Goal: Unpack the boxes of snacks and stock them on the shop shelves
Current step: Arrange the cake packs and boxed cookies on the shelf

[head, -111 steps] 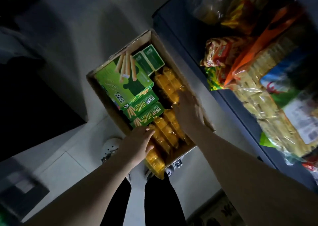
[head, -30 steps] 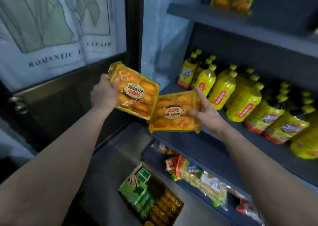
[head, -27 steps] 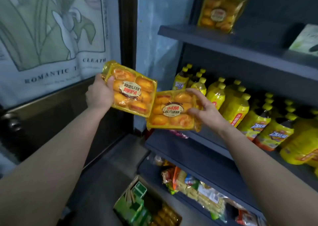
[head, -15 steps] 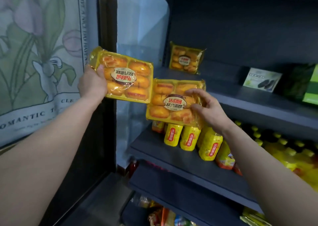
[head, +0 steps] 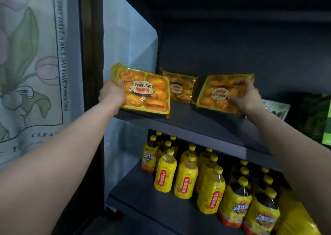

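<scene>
The left cake pack (head: pixel 143 93), middle cake pack (head: pixel 180 88) and right cake pack (head: pixel 215 93) wear yellow wrap over golden cakes with white-and-red labels, the shelf (head: pixel 197 125) is dark slate, the bottles (head: pixel 165 175) yellow-capped with yellow, red-banded labels, the poster (head: pixel 26 64) pale with green leaves and pink tulips.

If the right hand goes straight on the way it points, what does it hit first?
Probably only the dark back wall. The right hand, holding a cake pack, points into a gap on the upper shelf between the standing pack and the white box. Depth is unclear.
</scene>
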{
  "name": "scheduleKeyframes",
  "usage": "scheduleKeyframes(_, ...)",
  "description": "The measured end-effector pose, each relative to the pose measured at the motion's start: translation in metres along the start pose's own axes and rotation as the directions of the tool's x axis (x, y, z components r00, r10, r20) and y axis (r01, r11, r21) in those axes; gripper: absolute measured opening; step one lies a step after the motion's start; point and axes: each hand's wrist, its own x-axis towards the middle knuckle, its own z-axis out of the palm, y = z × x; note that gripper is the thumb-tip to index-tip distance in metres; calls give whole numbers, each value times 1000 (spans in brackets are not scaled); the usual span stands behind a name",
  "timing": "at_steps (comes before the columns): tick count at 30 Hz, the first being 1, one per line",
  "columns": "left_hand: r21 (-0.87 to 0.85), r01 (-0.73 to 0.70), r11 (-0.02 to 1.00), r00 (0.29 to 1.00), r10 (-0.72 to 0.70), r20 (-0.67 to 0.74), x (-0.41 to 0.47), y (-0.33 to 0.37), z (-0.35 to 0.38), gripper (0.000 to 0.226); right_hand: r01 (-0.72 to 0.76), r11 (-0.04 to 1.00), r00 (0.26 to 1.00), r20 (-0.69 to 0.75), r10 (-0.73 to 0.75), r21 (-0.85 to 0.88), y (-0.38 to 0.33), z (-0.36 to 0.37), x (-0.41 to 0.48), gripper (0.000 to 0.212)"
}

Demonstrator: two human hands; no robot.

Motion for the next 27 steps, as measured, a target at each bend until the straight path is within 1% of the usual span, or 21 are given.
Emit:
scheduleKeyframes(1, 3, 1, 1000, 1000, -1, 8, 3, 2, 11, 47, -10, 999, 1000, 29, 11, -43, 8, 4, 13, 52)
scheduleKeyframes(5, 35, 21, 999, 999, -22, 37, 12, 6, 45, 52, -26, 999, 993, 111, 29, -32, 35, 29, 53, 52)
scheduleKeyframes(7, 45, 26, 999, 999, -28, 35, 16, 8, 57, 51, -16, 997, 991, 131, 25, -71, 41, 40, 67, 54)
scheduleKeyframes(11, 31, 25, 999, 999, -26, 31, 24, 13, 73, 48, 26, 959, 997, 82, -3, -283, 50, 59, 90, 65)
scheduleKeyframes(14, 17, 3, 1000, 999, -4, 48, 28, 15, 81, 45, -21, 937, 997, 67, 47, -350, 61, 69, 99, 70)
scheduleKeyframes(17, -27, -17, 999, 997, 19, 76, 30, 12, 88, 44, -23, 916, 988, 128, 81, -400, 67, 70, 106, 63)
scheduleKeyframes(19, -22, -36, 999, 996, 38, 83, 28, 11, 91, 46, -24, 893, 985, 142, 98, -449, 63, 67, 109, 59)
scheduleKeyframes(20, -8, -52, 999, 996, 53, 76, 26, 11, 91, 48, -29, 874, 987, 125, 102, -485, 60, 65, 109, 57)
scheduleKeyframes(22, 8, -83, 996, 994, 83, 66, 22, 14, 92, 50, -50, 827, 995, 48, 92, -560, 52, 60, 106, 54)
scheduleKeyframes(23, 2, -100, 995, 993, 99, 68, 21, 15, 92, 49, -56, 820, 998, 3, 70, -569, 48, 58, 103, 54)
scheduleKeyframes(25, -28, -143, 989, 986, 145, 77, 20, 18, 92, 48, -3, 864, 999, -43, -22, -503, 36, 56, 98, 57)
scheduleKeyframes(26, -42, -169, 985, 982, 172, 84, 20, 21, 92, 47, 61, 895, 997, -20, -77, -442, 26, 57, 95, 56)
scheduleKeyframes(27, -53, -190, 980, 977, 194, 91, 20, 23, 93, 47, 130, 927, 991, 37, -125, -352, 13, 60, 91, 52)
